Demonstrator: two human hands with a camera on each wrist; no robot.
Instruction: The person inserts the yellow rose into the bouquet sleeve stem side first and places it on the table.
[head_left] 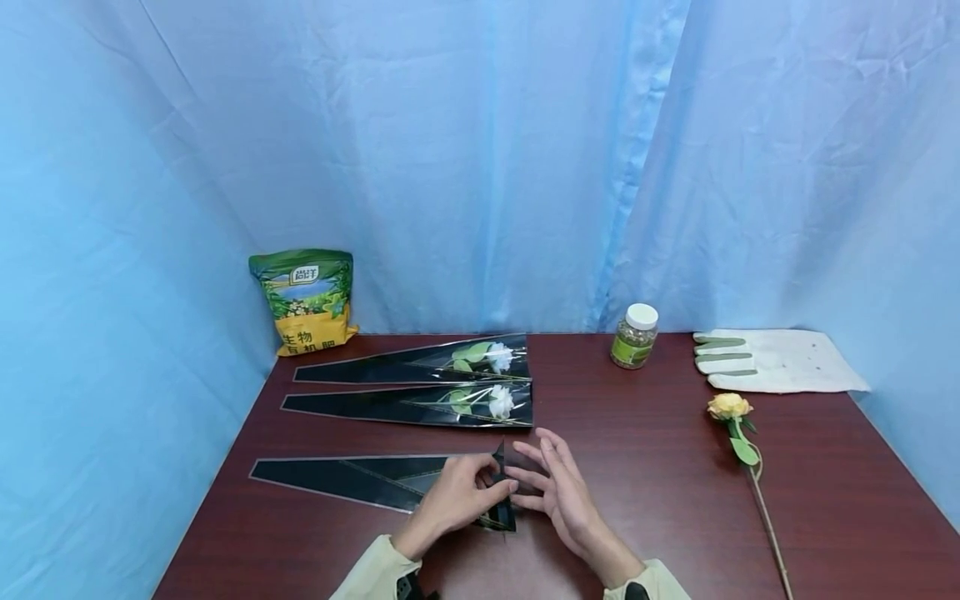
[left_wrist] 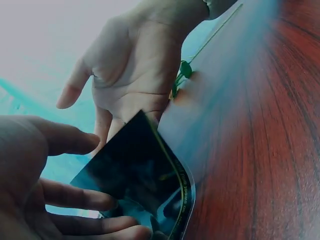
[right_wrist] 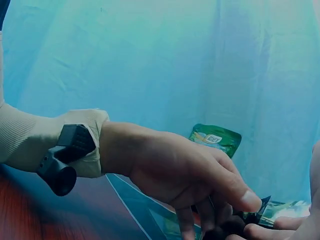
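A black flower sleeve point(head_left: 333, 476) with a clear front lies on the table, its wide mouth lifted toward the right. Over that end is my left hand point(head_left: 467, 492); in the left wrist view its thumb and fingers stand apart, the fingers touching the film of the sleeve point(left_wrist: 145, 170). My right hand point(head_left: 564, 500) faces the mouth with its fingers extended and spread, holding nothing. Whether its fingertips touch the film is hard to tell. In the right wrist view the left hand point(right_wrist: 185, 165) covers much of the sleeve's end.
Two sleeves holding white flowers, a farther one point(head_left: 390, 364) and a nearer one point(head_left: 360, 403), lie behind. A yellow flower point(head_left: 729, 407) on a long stem is at right, below a white glove point(head_left: 787, 360). A lidded jar point(head_left: 634, 336) and a fertilizer bag point(head_left: 306, 300) stand at the back.
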